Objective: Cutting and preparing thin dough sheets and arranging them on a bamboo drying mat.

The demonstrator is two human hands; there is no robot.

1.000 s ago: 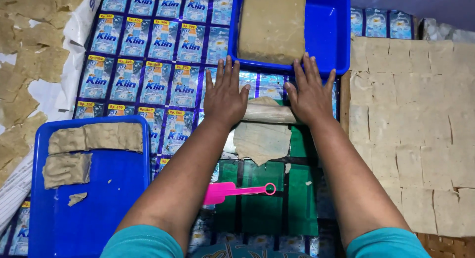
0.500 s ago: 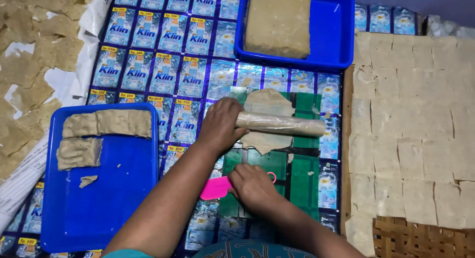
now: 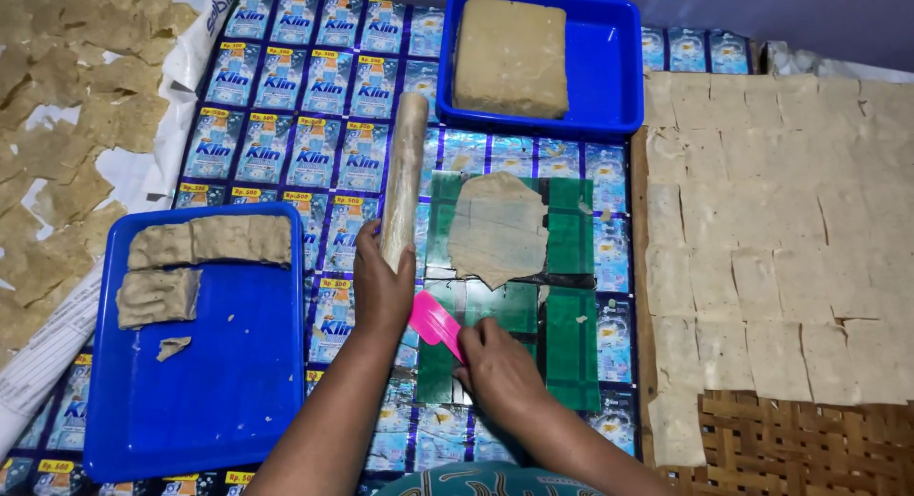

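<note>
While left hand (image 3: 381, 291) grips rolling pin (image 3: 404, 177) upright-ish, right hand (image 3: 495, 367) clutches pink scraper (image 3: 436, 323) nr flattened dough (image 3: 498, 228).

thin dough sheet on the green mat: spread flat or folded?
Spread flat. The thin beige dough sheet lies as one open, ragged layer on the green plastic mat, no fold visible; the wooden rolling pin lies beside it.

From my feed, the left hand (image 3: 381, 291) covers the near end of the rolling pin (image 3: 404, 177), and the right hand (image 3: 497, 367) hides the pink scraper (image 3: 435, 323) handle at 5 o'clock. Near blue tray (image 3: 186, 425) is clipped at 6 o'clock; the scrap pile (image 3: 67, 144) runs off frame at 9 o'clock.
</note>
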